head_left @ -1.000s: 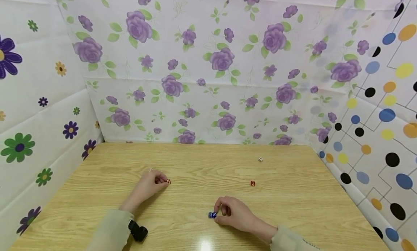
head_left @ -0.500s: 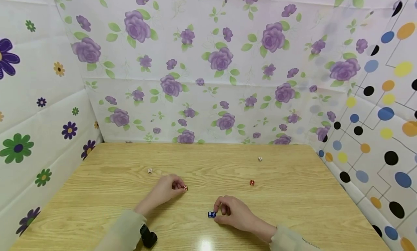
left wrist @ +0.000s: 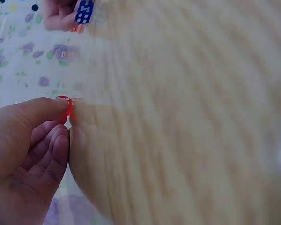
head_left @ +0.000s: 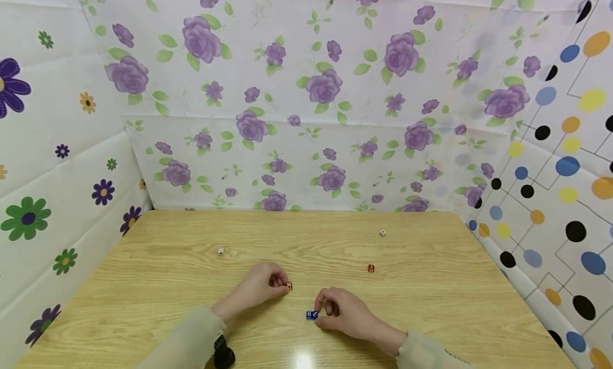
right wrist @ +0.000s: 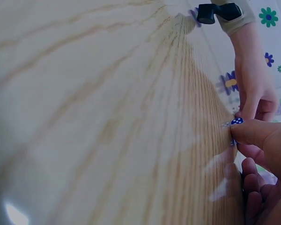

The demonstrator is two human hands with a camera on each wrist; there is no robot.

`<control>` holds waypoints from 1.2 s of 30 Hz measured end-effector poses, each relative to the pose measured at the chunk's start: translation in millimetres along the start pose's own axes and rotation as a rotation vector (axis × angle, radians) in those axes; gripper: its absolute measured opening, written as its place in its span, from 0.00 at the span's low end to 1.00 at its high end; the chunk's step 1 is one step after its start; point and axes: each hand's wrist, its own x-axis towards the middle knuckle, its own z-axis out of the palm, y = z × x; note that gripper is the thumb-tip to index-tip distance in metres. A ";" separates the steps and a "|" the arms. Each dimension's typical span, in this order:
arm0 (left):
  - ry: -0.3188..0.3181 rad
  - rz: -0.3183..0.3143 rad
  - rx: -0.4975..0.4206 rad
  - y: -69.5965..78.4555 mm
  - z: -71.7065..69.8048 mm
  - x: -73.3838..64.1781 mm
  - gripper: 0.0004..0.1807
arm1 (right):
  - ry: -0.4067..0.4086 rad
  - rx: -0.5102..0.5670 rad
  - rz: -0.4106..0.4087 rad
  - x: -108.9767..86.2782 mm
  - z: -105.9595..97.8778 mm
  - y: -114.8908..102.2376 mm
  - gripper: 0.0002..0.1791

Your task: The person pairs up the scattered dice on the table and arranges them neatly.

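In the head view my left hand (head_left: 258, 285) pinches a red die (head_left: 289, 286) between thumb and fingertips, low over the wooden table. The left wrist view shows that same red die (left wrist: 65, 108) at the thumb tip. To the right and nearer me, two blue dice (head_left: 308, 315) sit side by side. My right hand (head_left: 347, 313) has its thumb and index finger on the right-hand blue die (head_left: 314, 315). A blue face with white pips (right wrist: 237, 121) shows past the thumb in the right wrist view. A short gap separates the red die from the blue pair.
Another red die (head_left: 371, 268) lies beyond my right hand, with a white die (head_left: 382, 233) farther back. A second white die (head_left: 221, 251) stands behind my left forearm. Flowered and dotted cloths (head_left: 297, 145) enclose the wooden table (head_left: 431, 284) at the back and sides.
My left hand has carried the red die right and toward me, close to the blue dice, uncovering the white die at left. The right hand stays in place.
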 end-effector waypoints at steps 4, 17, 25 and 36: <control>-0.036 0.024 -0.002 7.0 6.5 2.8 0.03 | -0.002 0.004 0.002 -0.9 -1.1 -1.8 0.10; -0.067 0.046 0.005 12.3 17.9 8.8 0.03 | -0.010 0.014 0.011 -0.7 -1.9 -3.1 0.09; -0.069 0.069 -0.022 16.9 23.1 9.0 0.03 | -0.017 0.018 0.013 -0.6 0.0 -0.8 0.09; -0.055 0.089 -0.017 18.4 26.8 12.9 0.03 | -0.012 0.025 0.016 -0.1 -1.4 -0.3 0.09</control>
